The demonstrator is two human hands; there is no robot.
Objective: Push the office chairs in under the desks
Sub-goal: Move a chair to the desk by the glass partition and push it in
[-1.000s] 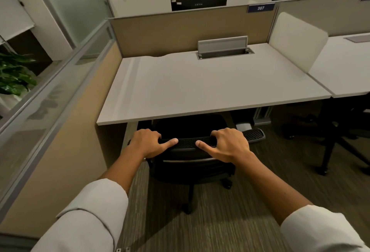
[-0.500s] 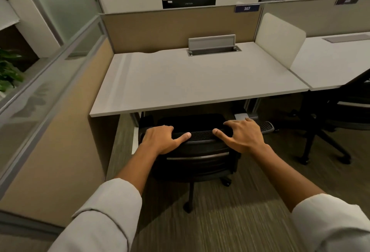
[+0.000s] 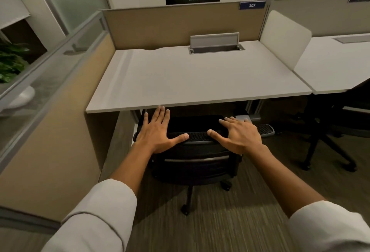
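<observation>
A black mesh office chair (image 3: 197, 161) stands with its seat tucked under the white desk (image 3: 192, 79); only its backrest, one armrest pad (image 3: 265, 130) and wheeled base show. My left hand (image 3: 158, 131) lies over the left end of the backrest's top edge, fingers spread flat and reaching to the desk's front edge. My right hand (image 3: 239, 134) rests over the right end, fingers apart as well. Neither hand grips the chair. A second black chair (image 3: 328, 131) stands at the neighbouring desk (image 3: 336, 67) on the right, partly out from under it.
A tan partition (image 3: 60, 131) with a glass top closes off the left side. A back panel (image 3: 180, 25) with a sign reading 307 runs behind the desk. A white divider (image 3: 284, 39) separates the two desks. An open cable tray (image 3: 215, 43) sits in the desktop. Carpet covers the floor.
Both hands have let go of the backrest's top edge, their curled fingers now spread flat. The chair has rolled further in under the desk.
</observation>
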